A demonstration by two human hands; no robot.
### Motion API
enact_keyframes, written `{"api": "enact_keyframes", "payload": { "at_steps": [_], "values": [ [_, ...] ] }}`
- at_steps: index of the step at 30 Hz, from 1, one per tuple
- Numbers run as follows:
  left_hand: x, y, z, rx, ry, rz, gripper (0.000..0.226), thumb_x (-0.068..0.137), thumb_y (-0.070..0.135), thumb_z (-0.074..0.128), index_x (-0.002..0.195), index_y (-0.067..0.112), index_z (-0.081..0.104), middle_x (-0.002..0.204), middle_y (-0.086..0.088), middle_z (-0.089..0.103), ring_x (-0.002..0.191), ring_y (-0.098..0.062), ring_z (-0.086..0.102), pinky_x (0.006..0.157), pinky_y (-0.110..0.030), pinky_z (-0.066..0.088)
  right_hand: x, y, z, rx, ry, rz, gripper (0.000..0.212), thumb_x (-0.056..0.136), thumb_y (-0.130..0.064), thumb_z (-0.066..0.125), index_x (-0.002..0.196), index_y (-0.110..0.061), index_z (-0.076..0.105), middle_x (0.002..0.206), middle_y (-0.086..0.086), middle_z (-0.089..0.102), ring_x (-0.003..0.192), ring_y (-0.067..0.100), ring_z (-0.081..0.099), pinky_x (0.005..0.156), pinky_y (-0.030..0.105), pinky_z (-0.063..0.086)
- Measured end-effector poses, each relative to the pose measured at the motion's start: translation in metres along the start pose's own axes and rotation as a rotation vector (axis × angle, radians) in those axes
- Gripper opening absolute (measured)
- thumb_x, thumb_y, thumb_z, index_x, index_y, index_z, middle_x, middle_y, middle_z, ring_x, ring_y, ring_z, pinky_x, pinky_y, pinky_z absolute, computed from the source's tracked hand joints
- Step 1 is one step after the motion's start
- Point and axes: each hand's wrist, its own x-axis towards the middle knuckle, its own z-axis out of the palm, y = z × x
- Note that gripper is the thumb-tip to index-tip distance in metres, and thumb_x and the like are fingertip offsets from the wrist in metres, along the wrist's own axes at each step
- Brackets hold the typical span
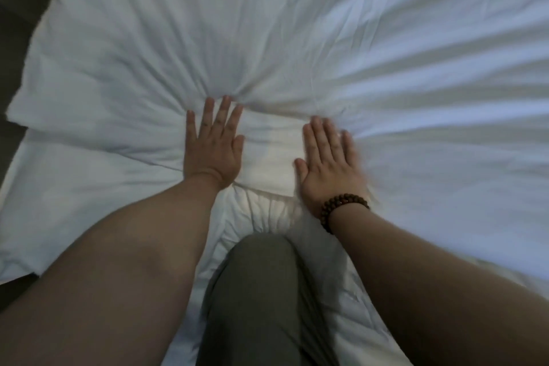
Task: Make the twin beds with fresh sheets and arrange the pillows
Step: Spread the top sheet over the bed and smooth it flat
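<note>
Smoothing is the step in hand, judged from the view of the head camera. A person leans over a bed covered in white bedding [297,24], which fills nearly the whole view; its left edge lies beside a strip of dark floor [17,24].

Both hands lie palm down on the cloth, near each other but apart, a little below the middle of the view. The left hand [212,148] is flat, its fingers straight and slightly spread, the fingertips at the point where many creases gather. The right hand [326,160] is flat too, its fingers straight and close together; its outer edge is blurred. Neither hand pinches or grips anything; they only press. A brown bead bracelet [341,208] circles the right wrist. Both forearms are bare and reach forward, nearly straight. A knee in grey trousers [261,261] rests on the bedding between the arms.

Folds fan outward from the hands like rays, strongest toward the right.

To do this well, the palms probably need to slide away from each other, out toward the edges, so the gathered cloth spreads instead of bunching ahead of the fingers. The knee appears to pin the fabric, so lifting it would likely let the cloth run flat.
</note>
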Motion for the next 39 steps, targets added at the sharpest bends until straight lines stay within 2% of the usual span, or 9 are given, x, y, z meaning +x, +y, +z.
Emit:
{"api": "enact_keyframes", "payload": {
  "at_steps": [6,10,13,16,24,29,33,37,39],
  "values": [
    [0.002,0.01,-0.008,-0.003,-0.058,-0.06,0.063,0.104,0.04,0.029,0.162,0.025,0.011,0.169,0.006,0.004,0.156,-0.024,0.001,0.122,-0.059,-0.001,-0.057,0.159,-0.037,0.007,0.043,0.396,0.069,0.1,-0.053,0.004,0.158,-0.019,-0.014,0.163,-0.003,-0.026,0.149,0.014,-0.026,0.123,0.046,-0.008],
    [0.009,0.08,-0.024,-0.211,-0.078,-0.366,0.071,0.098,0.04,0.03,0.16,0.008,0.016,0.168,-0.007,0.012,0.155,-0.029,0.008,0.121,-0.063,0.004,-0.063,0.174,-0.031,0.02,0.07,0.437,0.071,0.1,-0.052,0.006,0.158,-0.016,-0.012,0.164,0.001,-0.022,0.151,0.018,-0.022,0.124,0.047,-0.005],
    [0.003,0.18,-0.05,-0.304,-0.034,-0.135,0.074,0.1,0.048,0.023,0.158,0.002,0.02,0.166,-0.015,0.02,0.154,-0.029,0.017,0.122,-0.057,0.013,-0.062,0.173,-0.028,0.035,0.071,0.445,0.07,0.1,-0.053,0.003,0.158,-0.016,-0.014,0.164,0.001,-0.024,0.15,0.018,-0.023,0.123,0.047,-0.007],
    [-0.009,0.24,-0.064,-0.287,-0.005,0.106,0.071,0.101,0.046,0.022,0.159,0.006,0.019,0.167,-0.011,0.015,0.155,-0.025,0.012,0.124,-0.052,0.009,-0.067,0.177,-0.029,0.061,0.083,0.429,0.069,0.101,-0.052,0.003,0.157,-0.017,-0.015,0.163,0.0,-0.025,0.15,0.016,-0.025,0.122,0.045,-0.012],
    [0.001,0.228,-0.048,-0.307,-0.029,0.137,0.069,0.099,0.043,0.029,0.16,0.011,0.02,0.167,-0.007,0.019,0.154,-0.026,0.018,0.123,-0.052,0.015,-0.107,0.216,-0.042,0.086,0.082,0.421,0.066,0.102,-0.048,0.006,0.157,-0.019,-0.016,0.162,-0.005,-0.028,0.148,0.012,-0.029,0.123,0.043,-0.012],
    [0.003,0.301,-0.086,-0.37,-0.144,-0.213,0.079,0.096,0.052,0.015,0.16,0.005,0.012,0.168,-0.012,0.008,0.155,-0.029,0.009,0.122,-0.059,0.011,-0.149,0.292,-0.057,0.074,0.071,0.603,0.068,0.101,-0.051,0.006,0.158,-0.02,-0.015,0.163,-0.004,-0.025,0.149,0.014,-0.026,0.123,0.044,-0.009],
    [-0.014,0.412,-0.121,-0.337,-0.133,0.227,0.075,0.101,0.049,0.013,0.159,0.003,0.003,0.168,-0.014,-0.001,0.156,-0.028,-0.003,0.124,-0.054,0.003,-0.164,0.308,-0.063,0.094,0.064,0.597,0.068,0.101,-0.05,0.007,0.157,-0.02,-0.016,0.163,-0.006,-0.028,0.148,0.012,-0.028,0.122,0.043,-0.014],
    [-0.021,0.468,-0.136,-0.314,-0.138,0.22,0.076,0.101,0.046,0.022,0.159,-0.001,0.008,0.167,-0.018,0.002,0.155,-0.032,0.0,0.124,-0.054,0.006,-0.201,0.37,-0.07,0.065,0.091,0.738,0.068,0.101,-0.052,0.005,0.158,-0.02,-0.015,0.163,-0.004,-0.025,0.148,0.012,-0.027,0.122,0.045,-0.014],
    [-0.022,0.492,-0.143,-0.298,-0.099,0.374,0.077,0.101,0.046,0.025,0.159,-0.002,0.008,0.167,-0.02,0.001,0.155,-0.033,0.0,0.124,-0.055,0.006,-0.213,0.401,-0.074,0.088,0.111,0.798,0.069,0.101,-0.054,0.005,0.158,-0.019,-0.013,0.164,-0.003,-0.024,0.149,0.012,-0.027,0.122,0.044,-0.014]
  ]
}}
